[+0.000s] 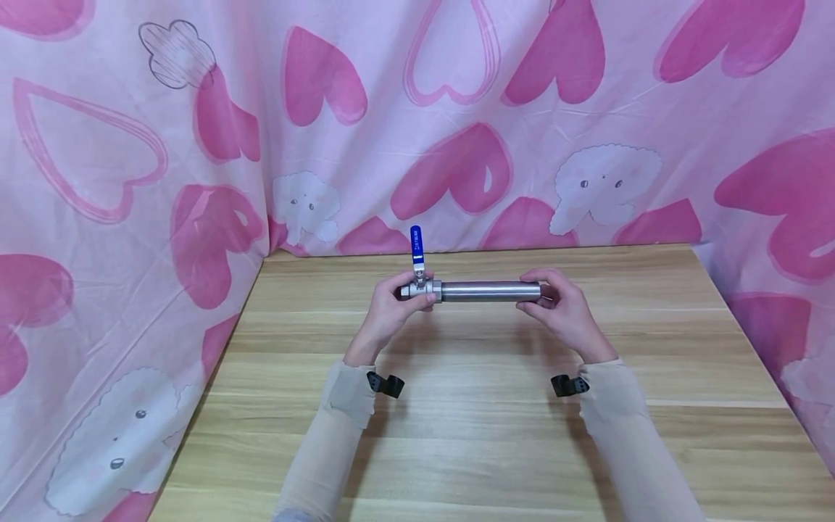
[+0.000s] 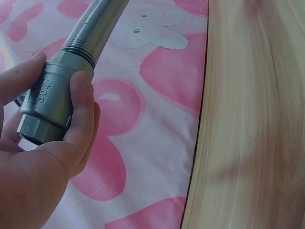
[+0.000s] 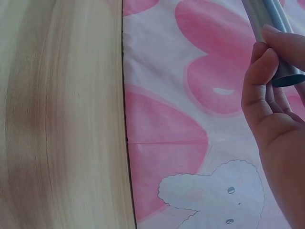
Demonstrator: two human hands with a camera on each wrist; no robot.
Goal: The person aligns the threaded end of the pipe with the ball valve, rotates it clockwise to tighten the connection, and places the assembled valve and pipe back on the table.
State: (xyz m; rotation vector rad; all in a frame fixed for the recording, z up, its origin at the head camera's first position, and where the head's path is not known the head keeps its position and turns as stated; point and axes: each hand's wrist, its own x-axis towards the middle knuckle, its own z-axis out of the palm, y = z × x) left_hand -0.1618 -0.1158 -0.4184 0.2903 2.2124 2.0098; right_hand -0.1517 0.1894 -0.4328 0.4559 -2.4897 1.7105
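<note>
The left hand [image 1: 391,304] and right hand [image 1: 566,310] grasp a joined valve and pipe, one at each end, holding it crosswise over the wood-grain desk [image 1: 470,449]. At the far left, a pink cloth [image 1: 450,174] printed with hearts and pale fluffy animals hangs beside the desk; it also runs along the back. Further in, a black band [image 1: 390,386] sits at the left wrist. The left thumb and fingers close around the metal valve [image 1: 422,288], whose body shows "304" in the left wrist view. Its blue lever [image 1: 417,243] points away from the person. Next comes the metal pipe [image 1: 491,291], its threads partly exposed where it meets the valve. The right thumb and fingers pinch the pipe near its open right end. The same cloth closes off the right side.
</note>
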